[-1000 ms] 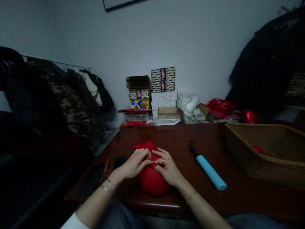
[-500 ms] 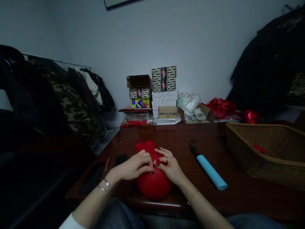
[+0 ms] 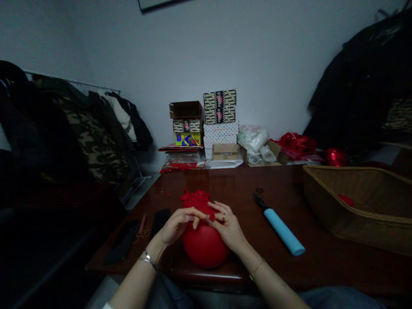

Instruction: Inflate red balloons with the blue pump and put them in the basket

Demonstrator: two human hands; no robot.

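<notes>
An inflated red balloon (image 3: pixel 206 246) rests near the front edge of the table, below both hands. My right hand (image 3: pixel 230 227), with a ring on one finger, is closed in a pinch on the balloon's neck, and a rolled red end (image 3: pixel 211 217) shows at its fingertips. My left hand (image 3: pixel 180 223) reaches in from the other side, its index finger stretched along to the neck and its thumb bent beneath. The neck between the fingers is mostly hidden. Just behind the balloon lies a pile of limp red balloons (image 3: pixel 195 198).
A blue hand pump (image 3: pixel 285 231) lies to the right, beside a wicker basket (image 3: pixel 347 214) with something red inside. Dark phone-like slabs (image 3: pixel 121 242) and a small reddish stick (image 3: pixel 142 224) lie left. Boxes (image 3: pixel 220 107) and plastic bags (image 3: pixel 252 139) stand beyond the table.
My left hand has turned and its fingers have straightened towards the right fingertips, where before they were curled at the neck. The right hand keeps its pinch. The view has shifted slightly.
</notes>
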